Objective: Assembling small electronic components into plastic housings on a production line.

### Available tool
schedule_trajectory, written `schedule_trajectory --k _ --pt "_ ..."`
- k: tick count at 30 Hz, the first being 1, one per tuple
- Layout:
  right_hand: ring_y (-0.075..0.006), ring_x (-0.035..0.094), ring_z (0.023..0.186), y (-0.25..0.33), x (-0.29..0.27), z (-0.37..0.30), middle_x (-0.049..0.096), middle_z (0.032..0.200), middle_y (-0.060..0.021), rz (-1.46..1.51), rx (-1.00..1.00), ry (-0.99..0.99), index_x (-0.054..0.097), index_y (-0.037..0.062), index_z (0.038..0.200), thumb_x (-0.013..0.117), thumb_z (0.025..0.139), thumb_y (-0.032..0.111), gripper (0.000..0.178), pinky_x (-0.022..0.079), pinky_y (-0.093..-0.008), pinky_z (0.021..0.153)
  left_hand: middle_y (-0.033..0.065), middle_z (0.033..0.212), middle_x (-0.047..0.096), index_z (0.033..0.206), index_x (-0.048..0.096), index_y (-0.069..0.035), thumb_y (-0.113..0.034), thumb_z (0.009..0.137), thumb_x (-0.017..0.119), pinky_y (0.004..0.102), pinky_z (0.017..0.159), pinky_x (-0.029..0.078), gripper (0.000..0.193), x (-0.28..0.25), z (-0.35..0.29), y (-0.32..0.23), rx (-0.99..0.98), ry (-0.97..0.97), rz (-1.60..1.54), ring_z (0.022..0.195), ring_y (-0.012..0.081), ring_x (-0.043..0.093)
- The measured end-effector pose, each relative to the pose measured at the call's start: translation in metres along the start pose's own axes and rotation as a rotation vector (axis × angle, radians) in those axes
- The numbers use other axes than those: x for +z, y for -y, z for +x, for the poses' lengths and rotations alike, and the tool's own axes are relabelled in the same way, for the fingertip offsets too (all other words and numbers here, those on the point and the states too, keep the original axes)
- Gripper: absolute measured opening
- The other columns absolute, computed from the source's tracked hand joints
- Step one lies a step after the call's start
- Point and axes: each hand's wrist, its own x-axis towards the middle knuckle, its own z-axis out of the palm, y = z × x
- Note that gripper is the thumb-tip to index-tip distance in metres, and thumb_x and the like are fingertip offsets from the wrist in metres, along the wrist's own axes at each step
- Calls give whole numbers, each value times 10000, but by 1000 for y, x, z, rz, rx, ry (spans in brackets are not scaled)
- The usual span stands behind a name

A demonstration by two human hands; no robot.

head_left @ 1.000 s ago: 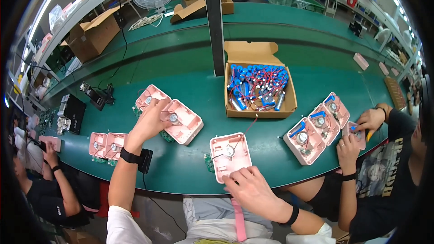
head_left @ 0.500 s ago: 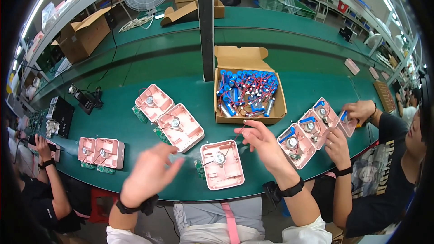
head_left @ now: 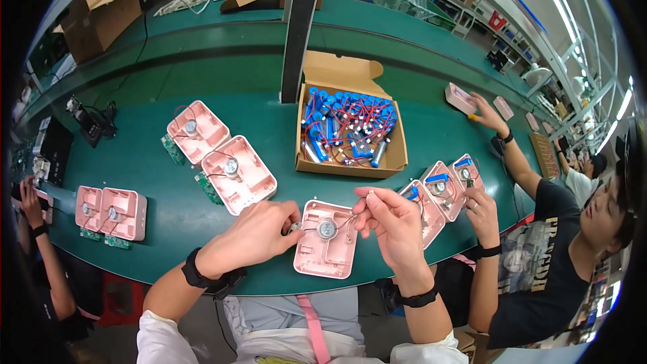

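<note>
A pink open plastic housing (head_left: pixel 340 266) lies before me, a round silver speaker (head_left: pixel 327 230) at its middle. My left hand (head_left: pixel 259 234) is at its left edge, thumb and fingers pinched on a small circuit board (head_left: pixel 295 227) that the fingers mostly hide. Over the housing's upper right corner, my right hand (head_left: pixel 389 222) pinches a thin wire (head_left: pixel 347 221) that runs out from the housing. A small white tip, perhaps a connector, shows at its fingers.
Beyond stands a cardboard box (head_left: pixel 352 170) of blue batteries with red wires. Two pink housings (head_left: pixel 253 185) with green boards lie left of it, two more (head_left: pixel 135 212) farther left. At right, a co-worker (head_left: pixel 559 256) handles housings holding blue batteries. A post (head_left: pixel 301 34) rises behind.
My left hand has come to the housing's left edge and closed on the board. My right hand has moved closer to the housing. The co-worker's far hand has reached out to a pink part.
</note>
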Motion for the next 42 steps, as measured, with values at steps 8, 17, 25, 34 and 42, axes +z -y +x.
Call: schedule_trajectory --k 8,17,25,34,42 --pt "-122 656 659 7 -1 -8 721 876 -81 -215 75 37 705 -41 1082 604 1085 115 186 488 -272 558 125 809 716 1029 688 53 -163 920 812 339 659 565 272 5 10 15 24 35 -188 714 214 704" --pt "-155 639 565 -32 30 4 700 767 -123 -1111 -207 232 711 -44 917 703 956 74 124 481 -302 540 161 788 687 1004 679 73 -81 913 752 388 672 561 193 18 4 16 45 -81 -362 719 272 702" --pt "-184 555 519 -36 32 13 661 758 -127 -1074 -267 223 694 -36 935 698 953 48 86 445 -337 522 146 880 703 1053 673 62 -34 919 764 333 657 575 187 23 3 17 122 -139 -297 732 215 710" --pt "-195 517 506 -37 34 12 648 773 -123 -1084 -319 230 679 -32 927 691 942 11 47 425 -346 514 148 887 699 1045 677 52 -26 912 764 348 648 574 177 24 4 24 170 -155 -302 725 230 708" --pt "-209 522 506 -40 32 14 643 739 -120 -1087 -332 221 664 -33 906 690 934 14 60 435 -356 519 146 889 692 1045 678 52 -21 910 762 351 649 577 175 27 3 21 192 -178 -279 733 238 709"
